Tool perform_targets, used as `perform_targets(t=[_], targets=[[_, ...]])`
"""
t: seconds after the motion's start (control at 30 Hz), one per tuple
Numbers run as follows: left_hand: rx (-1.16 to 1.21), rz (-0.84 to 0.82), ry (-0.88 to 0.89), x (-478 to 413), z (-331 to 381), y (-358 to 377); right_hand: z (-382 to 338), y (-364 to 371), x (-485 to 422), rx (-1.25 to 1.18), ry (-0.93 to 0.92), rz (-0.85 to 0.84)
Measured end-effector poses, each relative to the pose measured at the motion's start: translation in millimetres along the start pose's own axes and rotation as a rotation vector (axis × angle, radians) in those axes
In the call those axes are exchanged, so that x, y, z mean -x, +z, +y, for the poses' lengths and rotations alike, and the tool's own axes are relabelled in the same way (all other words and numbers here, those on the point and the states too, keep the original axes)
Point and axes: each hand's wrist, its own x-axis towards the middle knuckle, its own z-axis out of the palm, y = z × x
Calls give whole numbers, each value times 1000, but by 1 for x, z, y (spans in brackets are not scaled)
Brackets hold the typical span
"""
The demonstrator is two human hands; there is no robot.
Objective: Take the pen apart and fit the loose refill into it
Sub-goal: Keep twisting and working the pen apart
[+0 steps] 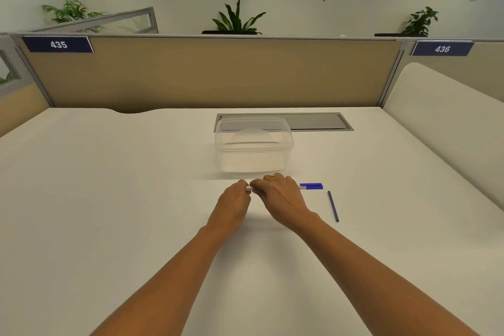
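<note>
A pen (311, 186) with a pale barrel and a blue cap lies crosswise at mid-table; its capped end sticks out to the right of my right hand (281, 196). That hand is closed over the barrel's middle. My left hand (234, 203) pinches the pen's left end, where a short piece of pale barrel shows between the two hands. Most of the barrel is hidden under my fingers. The loose refill (333, 206), a thin dark blue stick, lies on the white table (109, 199) to the right of my right hand, apart from the pen.
A clear plastic box (253, 144) with a lid stands just behind my hands. A grey cable hatch (313, 121) is set into the table behind it. A tan partition wall (218, 73) closes the far edge; a cream divider (450, 128) runs along the right.
</note>
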Motion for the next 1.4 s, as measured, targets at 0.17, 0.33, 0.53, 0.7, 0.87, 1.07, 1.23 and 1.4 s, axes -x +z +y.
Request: perform_targets(t=[0.17,0.33,0.53,0.7,0.87,1.07,1.23,1.4], targets=[[295,-21,-32,-2,-2,0,-4,-3,-2,-127,105,-25],[740,68,-194,-6,1,-3,-9,-11,-5,-338,241,3],[910,229,-260,-11,10,-6,-14,-14,-6,-572,386,87],[1105,277,-287,-14,18,-6,-15,-21,-10,-697,407,162],[1018,207,-184,-16,24,-8,-14,-20,-13,-1012,535,225],[497,152,1,-16,20,-8,-8,-14,-10,-1288,575,173],[195,168,116,-18,17,-11,-2,-12,-7,-1271,590,147],[-28,186,173,-16,9,-5,8,-12,-7,-1321,684,166]])
